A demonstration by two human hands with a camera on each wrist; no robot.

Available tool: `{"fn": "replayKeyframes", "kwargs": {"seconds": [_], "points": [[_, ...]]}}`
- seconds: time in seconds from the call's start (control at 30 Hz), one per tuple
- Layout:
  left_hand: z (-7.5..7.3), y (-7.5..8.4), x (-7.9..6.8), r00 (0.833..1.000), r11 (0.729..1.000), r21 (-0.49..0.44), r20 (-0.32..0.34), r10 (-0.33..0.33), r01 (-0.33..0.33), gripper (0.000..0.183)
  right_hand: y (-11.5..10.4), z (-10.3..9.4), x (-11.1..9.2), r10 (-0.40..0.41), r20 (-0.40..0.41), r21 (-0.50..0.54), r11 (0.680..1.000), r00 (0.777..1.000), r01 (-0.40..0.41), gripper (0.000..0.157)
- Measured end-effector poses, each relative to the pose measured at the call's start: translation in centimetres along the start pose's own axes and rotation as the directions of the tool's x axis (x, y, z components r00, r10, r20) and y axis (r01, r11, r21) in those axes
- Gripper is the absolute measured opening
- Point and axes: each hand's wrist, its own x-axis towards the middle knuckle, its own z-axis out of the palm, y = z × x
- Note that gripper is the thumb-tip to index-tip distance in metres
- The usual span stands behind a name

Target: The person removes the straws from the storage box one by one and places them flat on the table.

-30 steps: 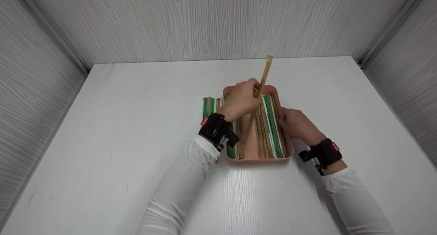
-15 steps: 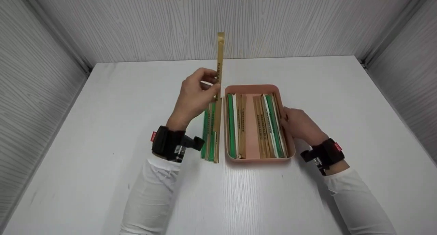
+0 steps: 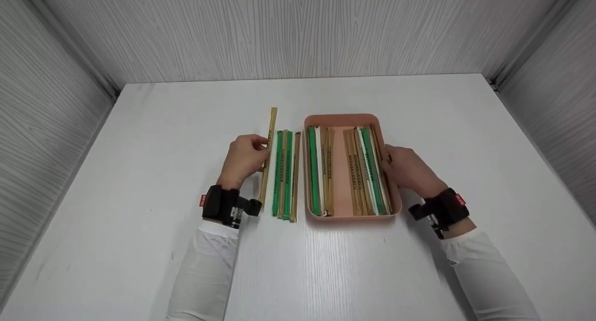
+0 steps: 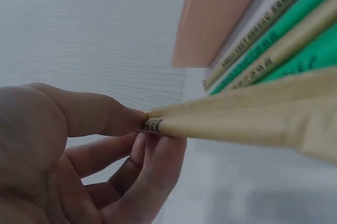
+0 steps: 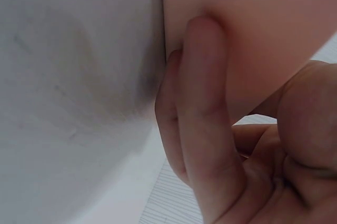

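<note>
My left hand [image 3: 242, 160] pinches a tan paper-wrapped straw [image 3: 266, 179] between thumb and fingertips. Close up in the left wrist view, this straw [image 4: 226, 124] has dark print beside the fingertips. It stands left of a row of green and tan wrapped straws [image 3: 284, 176] on the table. A pink box [image 3: 343, 213] holds two groups of green, white and tan wrapped straws, with a gap between them. My right hand [image 3: 409, 172] grips the box's right wall. In the right wrist view its fingers [image 5: 205, 71] press the outside of that wall.
The white table [image 3: 344, 269] has grey wood-grain panels at the back [image 3: 298, 32] and both sides. A narrow strip of table separates the straw row from the box. Each wrist wears a black camera strap.
My left hand has carried the tan straw out of the box, leftward past the loose row, then lowered it there. My right hand has stayed on the box.
</note>
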Motion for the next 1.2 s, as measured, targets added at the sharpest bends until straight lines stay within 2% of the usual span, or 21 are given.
{"fn": "replayKeyframes", "kwargs": {"seconds": [0.2, 0.43, 0.7, 1.0, 1.2], "points": [[0.9, -0.9, 0.4, 0.998, 0.989, 0.140, 0.026, -0.060, 0.055, 0.044, 0.0, -0.1, -0.1, -0.035, -0.014, 0.003, 0.999, 0.999, 0.035, 0.027], [1.7, -1.2, 0.3, 0.998, 0.976, 0.214, 0.031, -0.055, 0.047, 0.039, 0.0, -0.1, -0.1, -0.034, -0.017, 0.001, 0.999, 0.999, 0.034, 0.023], [1.9, -1.0, 0.0, 0.998, 0.974, 0.224, 0.036, -0.046, 0.037, 0.036, 0.1, -0.1, -0.1, -0.017, -0.005, 0.022, 1.000, 1.000, 0.017, 0.025], [2.2, -0.6, 0.0, 0.996, 0.977, 0.207, 0.053, -0.069, 0.056, 0.036, -0.1, -0.1, -0.1, -0.003, 0.006, 0.031, 1.000, 1.000, 0.003, 0.022], [2.4, -0.5, -0.1, 0.995, 0.976, 0.209, 0.058, -0.078, 0.064, 0.034, 0.0, -0.1, -0.2, -0.035, -0.005, -0.005, 0.999, 0.999, 0.034, 0.024]]}}
